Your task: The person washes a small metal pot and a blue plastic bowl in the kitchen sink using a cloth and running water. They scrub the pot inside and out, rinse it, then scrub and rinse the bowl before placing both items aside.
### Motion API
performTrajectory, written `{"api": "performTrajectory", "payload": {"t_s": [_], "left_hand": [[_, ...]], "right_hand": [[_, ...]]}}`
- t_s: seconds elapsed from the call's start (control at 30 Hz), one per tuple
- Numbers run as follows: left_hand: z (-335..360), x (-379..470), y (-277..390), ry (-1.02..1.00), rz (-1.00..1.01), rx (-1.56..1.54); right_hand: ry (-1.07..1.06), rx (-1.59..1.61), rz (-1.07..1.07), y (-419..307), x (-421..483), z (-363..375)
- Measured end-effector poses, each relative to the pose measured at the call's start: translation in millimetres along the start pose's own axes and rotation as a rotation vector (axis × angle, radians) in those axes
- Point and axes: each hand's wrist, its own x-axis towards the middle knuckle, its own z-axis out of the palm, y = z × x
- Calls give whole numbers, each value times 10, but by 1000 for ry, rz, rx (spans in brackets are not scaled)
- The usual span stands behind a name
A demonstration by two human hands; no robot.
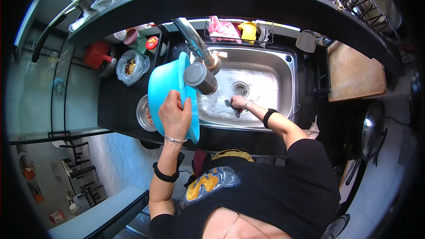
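Observation:
My left hand grips the rim of a blue plastic basin, which is tipped on its side at the left edge of the sink. Inside the stainless steel sink, my right hand holds a dark grey scrubbing cloth or scourer just below the drain. The sink floor looks wet. A chrome faucet reaches over the sink's left side, with a dark cylindrical attachment with a grey cap beside the basin's rim.
Left of the basin are a metal bowl with food, a bag-lined bowl of scraps and several jars. A wire rack behind the sink holds a pink rubber glove and a yellow cloth. A wooden cutting board stands right. A dark shelf overhangs.

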Motion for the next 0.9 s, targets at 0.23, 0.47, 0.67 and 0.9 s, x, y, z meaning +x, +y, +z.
{"api": "performTrajectory", "payload": {"t_s": [0.23,0.47,0.67,0.9], "left_hand": [[361,6,-432,23,-216,-172],[1091,-154,-925,99,-587,-995],[1287,-316,-955,177,-727,-1122],[1195,-448,-968,156,-753,-1206]], "right_hand": [[730,21,-592,-222,-162,-496],[488,-348,-501,-290,-238,-218],[418,-486,-1146,-830,-662,301],[523,-370,-779,-516,-171,-727]]}}
